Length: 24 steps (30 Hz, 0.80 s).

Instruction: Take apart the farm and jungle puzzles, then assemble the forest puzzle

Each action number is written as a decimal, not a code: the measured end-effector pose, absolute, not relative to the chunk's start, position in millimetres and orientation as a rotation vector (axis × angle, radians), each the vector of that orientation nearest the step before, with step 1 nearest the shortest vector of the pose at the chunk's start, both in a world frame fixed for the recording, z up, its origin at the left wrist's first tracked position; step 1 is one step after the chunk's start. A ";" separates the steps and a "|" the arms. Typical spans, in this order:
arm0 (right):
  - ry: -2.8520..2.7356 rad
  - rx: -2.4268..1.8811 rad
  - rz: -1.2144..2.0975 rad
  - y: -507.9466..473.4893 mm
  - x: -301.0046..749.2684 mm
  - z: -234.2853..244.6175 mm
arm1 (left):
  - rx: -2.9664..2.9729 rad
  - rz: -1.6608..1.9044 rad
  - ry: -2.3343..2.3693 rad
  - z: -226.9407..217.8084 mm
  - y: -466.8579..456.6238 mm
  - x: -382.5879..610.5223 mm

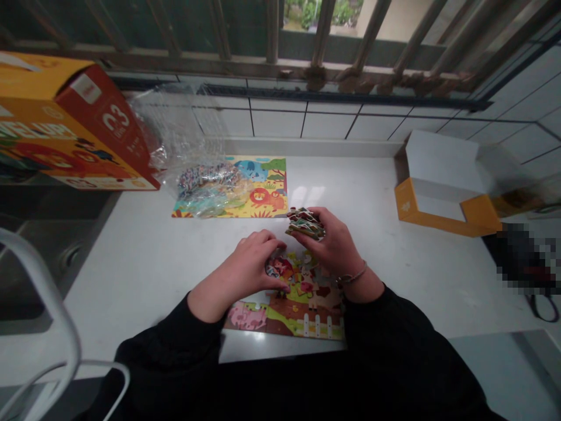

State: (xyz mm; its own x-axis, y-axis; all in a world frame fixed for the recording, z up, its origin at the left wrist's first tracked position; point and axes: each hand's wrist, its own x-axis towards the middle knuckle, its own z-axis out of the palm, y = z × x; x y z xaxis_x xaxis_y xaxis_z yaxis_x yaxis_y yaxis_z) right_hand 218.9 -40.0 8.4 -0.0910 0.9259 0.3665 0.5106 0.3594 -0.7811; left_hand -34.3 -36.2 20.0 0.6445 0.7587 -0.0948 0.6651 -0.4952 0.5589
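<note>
Farm jigsaw puzzle (293,307) lies partly assembled on white counter (144,257); left hand (252,260) presses a piece into it; right hand (335,242) grips stack of loose pieces (305,223) above.

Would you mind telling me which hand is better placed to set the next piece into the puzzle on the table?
Probably the left hand: its fingertips rest on the puzzle, while the right hand is full, its grip closed on a stack of pieces just above the puzzle.
</note>
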 end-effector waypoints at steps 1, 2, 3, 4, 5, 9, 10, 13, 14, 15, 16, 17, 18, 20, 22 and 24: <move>-1.737 -1.281 0.600 -40.0 218.7 8.6 | 2.312 0.202 1.088 20.0 -36.0 -34.2; -1.736 -1.286 0.609 -40.0 218.6 8.8 | 2.318 0.185 1.075 20.1 -35.6 -34.1; -1.735 -1.293 0.619 -40.1 218.5 9.1 | 2.320 0.174 1.066 20.1 -35.1 -33.9; -1.734 -1.301 0.627 -40.3 218.4 9.4 | 2.321 0.170 1.059 20.2 -34.6 -33.7; -1.735 -1.306 0.634 -40.5 218.2 9.5 | 2.322 0.171 1.052 20.1 -34.2 -33.5; -1.752 -1.303 0.665 -41.0 217.8 8.6 | 2.319 0.177 1.069 19.3 -33.9 -33.1; -1.753 -1.300 0.666 -41.0 217.7 8.3 | 2.312 0.179 1.075 19.0 -34.1 -33.2; -1.744 -1.286 0.662 -40.9 217.9 8.8 | 2.291 0.190 1.081 17.8 -34.2 -33.8; -1.741 -1.278 0.668 -40.8 217.9 9.5 | 2.285 0.194 1.080 17.5 -34.1 -34.0; -1.738 -1.271 0.679 -40.8 218.0 10.4 | 2.279 0.199 1.079 17.1 -33.9 -34.3; -1.734 -1.269 0.693 -40.7 218.0 11.4 | 2.275 0.202 1.078 16.9 -33.6 -34.5; -1.729 -1.271 0.704 -40.7 217.9 12.3 | 2.274 0.206 1.078 16.8 -33.4 -34.6; -1.724 -1.278 0.713 -40.7 217.9 13.0 | 2.273 0.213 1.077 16.8 -33.3 -34.7; -1.715 -1.295 0.719 -40.7 217.6 13.7 | 2.273 0.222 1.070 17.1 -33.7 -34.7; -1.704 -1.303 0.720 -40.7 217.4 13.9 | 2.263 0.222 1.056 17.3 -34.8 -34.6; -1.692 -1.307 0.723 -40.7 217.4 14.1 | 2.239 0.226 1.045 17.4 -36.3 -34.2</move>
State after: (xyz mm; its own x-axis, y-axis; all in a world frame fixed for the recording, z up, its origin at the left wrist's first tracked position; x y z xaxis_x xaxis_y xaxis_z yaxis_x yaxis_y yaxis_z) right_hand 217.4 -40.7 14.1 -0.0856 0.9570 0.2771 0.4613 0.2846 -0.8403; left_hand -34.2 -36.3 17.4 0.6677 0.7361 -0.1114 0.6244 -0.4722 0.6221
